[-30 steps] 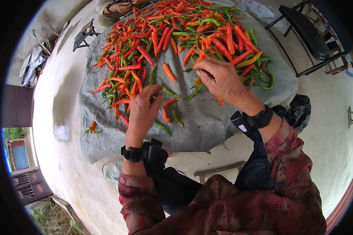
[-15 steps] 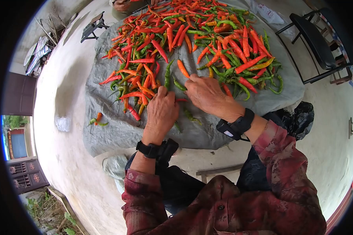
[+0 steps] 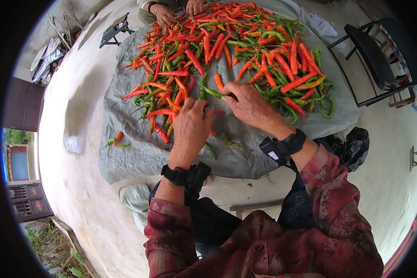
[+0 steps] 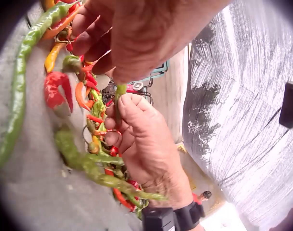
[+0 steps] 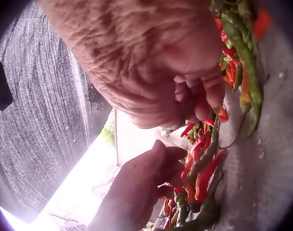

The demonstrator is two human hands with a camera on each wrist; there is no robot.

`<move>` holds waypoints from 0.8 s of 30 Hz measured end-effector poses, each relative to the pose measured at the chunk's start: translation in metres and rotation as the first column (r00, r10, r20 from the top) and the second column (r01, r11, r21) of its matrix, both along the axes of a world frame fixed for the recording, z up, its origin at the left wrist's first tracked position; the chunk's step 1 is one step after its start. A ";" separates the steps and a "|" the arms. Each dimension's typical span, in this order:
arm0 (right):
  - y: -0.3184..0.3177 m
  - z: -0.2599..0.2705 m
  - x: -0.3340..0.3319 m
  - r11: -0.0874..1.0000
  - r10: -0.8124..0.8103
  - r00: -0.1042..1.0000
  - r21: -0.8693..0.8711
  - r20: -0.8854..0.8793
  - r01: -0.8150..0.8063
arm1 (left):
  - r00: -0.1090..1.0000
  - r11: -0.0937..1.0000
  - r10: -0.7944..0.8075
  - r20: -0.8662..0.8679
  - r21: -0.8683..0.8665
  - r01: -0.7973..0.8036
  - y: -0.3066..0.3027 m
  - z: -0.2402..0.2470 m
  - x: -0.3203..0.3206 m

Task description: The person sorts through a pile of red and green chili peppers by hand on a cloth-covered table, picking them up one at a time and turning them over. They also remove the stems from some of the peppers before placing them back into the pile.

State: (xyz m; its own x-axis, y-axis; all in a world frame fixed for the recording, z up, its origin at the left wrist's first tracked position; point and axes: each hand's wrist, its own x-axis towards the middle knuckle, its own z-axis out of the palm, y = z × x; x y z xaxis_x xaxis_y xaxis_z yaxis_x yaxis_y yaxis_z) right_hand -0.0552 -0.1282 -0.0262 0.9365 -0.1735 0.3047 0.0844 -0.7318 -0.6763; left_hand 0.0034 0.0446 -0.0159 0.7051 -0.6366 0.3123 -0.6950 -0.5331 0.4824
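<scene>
A slim green chili pepper [image 3: 211, 91] is pinched between the thumb and fingers of my right hand [image 3: 250, 104], its stem end pointing left. In the left wrist view this green chili [image 4: 119, 103] stands up past the thumb. My left hand [image 3: 192, 129] is low over the cloth with fingers bent, its fingertips right at the lower end of another green chili [image 3: 203, 90]; I cannot tell whether they grip it. An orange-red chili [image 3: 219, 82] lies just beyond my right fingertips. A few chilies, one green [image 3: 230, 141], lie on the cloth between my forearms.
Red and green chilies [image 3: 264, 46] are heaped over the grey cloth [image 3: 139, 157] on the table. Another person's hands [image 3: 164, 16] are at the far edge. A black chair [image 3: 370, 55] stands right, a folding stool [image 3: 116, 30] far left, a black plastic bag [image 3: 354, 148] beside the right sleeve.
My right hand has come from the right-hand heap toward the middle and lifted a green chili. My left hand has shifted right, closer to it. The other person's hands have reached onto the heap.
</scene>
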 end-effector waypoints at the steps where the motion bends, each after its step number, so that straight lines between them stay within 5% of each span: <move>1: -0.002 0.005 -0.003 0.991 0.083 0.996 0.098 0.034 -0.086 | 0.999 0.997 0.029 -0.031 -0.076 -0.031 -0.001 0.003 0.000; 2: -0.003 0.008 -0.006 0.992 0.077 0.996 0.100 0.035 -0.081 | 0.999 0.997 0.023 -0.030 -0.075 -0.025 -0.003 0.005 0.002; 3: -0.004 0.010 -0.010 0.984 0.148 0.987 0.091 0.069 -0.154 | 0.906 0.954 -0.003 -0.423 -0.274 -0.125 -0.005 0.008 0.005; 4: -0.005 0.011 -0.013 0.971 0.218 0.971 0.081 0.101 -0.227 | 0.669 0.870 -0.114 -0.734 -0.399 -0.290 -0.005 0.011 0.006; 5: -0.006 0.010 -0.016 0.971 0.214 0.972 0.083 0.100 -0.222 | 0.575 0.827 -0.209 -0.791 -0.457 -0.328 -0.003 0.016 0.004; 12: -0.022 0.012 -0.033 0.968 0.245 0.969 -0.063 0.005 -0.244 | 0.668 0.882 -0.242 -0.704 -0.447 -0.152 -0.019 0.011 -0.005; 16: -0.034 0.017 -0.042 0.964 0.163 0.987 -0.213 -0.001 -0.159 | 0.661 0.826 -0.173 -0.730 -0.473 -0.307 -0.017 0.016 0.004; 20: -0.056 0.022 -0.047 0.964 -0.060 0.998 -0.259 0.030 0.066 | 0.852 0.892 -0.044 -0.521 -0.405 -0.201 -0.001 0.005 0.026; 21: -0.061 0.024 -0.045 0.948 -0.151 0.974 -0.256 0.166 0.191 | 0.949 0.964 0.110 -0.295 -0.201 -0.174 -0.001 0.004 0.023; 22: -0.063 0.026 -0.045 0.920 -0.236 0.925 -0.237 0.299 0.312 | 0.949 0.964 0.109 -0.295 -0.200 -0.173 -0.001 0.001 0.019; 24: -0.065 0.029 -0.047 0.912 -0.262 0.922 -0.241 0.284 0.333 | 0.985 0.976 0.080 0.155 0.186 -0.109 -0.001 -0.009 0.010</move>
